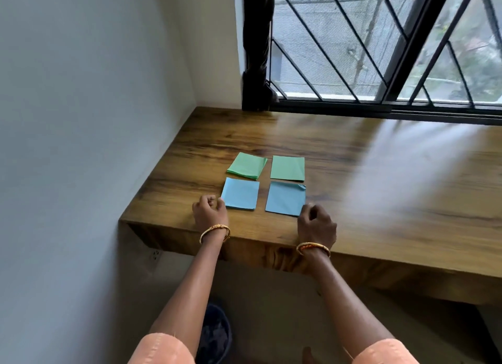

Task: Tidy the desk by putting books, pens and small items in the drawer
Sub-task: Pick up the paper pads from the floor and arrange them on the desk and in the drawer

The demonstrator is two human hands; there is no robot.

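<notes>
Four small paper pads lie in a square on the wooden desk: a green pad at far left, a green pad at far right, a blue pad at near left, a blue pad at near right. My left hand rests on the desk with fingers curled, its fingertips at the left blue pad's near left corner. My right hand rests with fingers curled at the right blue pad's near right corner. Neither hand holds a pad. No drawer is in view.
A white wall closes the desk's left side. A barred window runs along the back, with a dark upright object in its left corner. A dark bin stands on the floor under the desk.
</notes>
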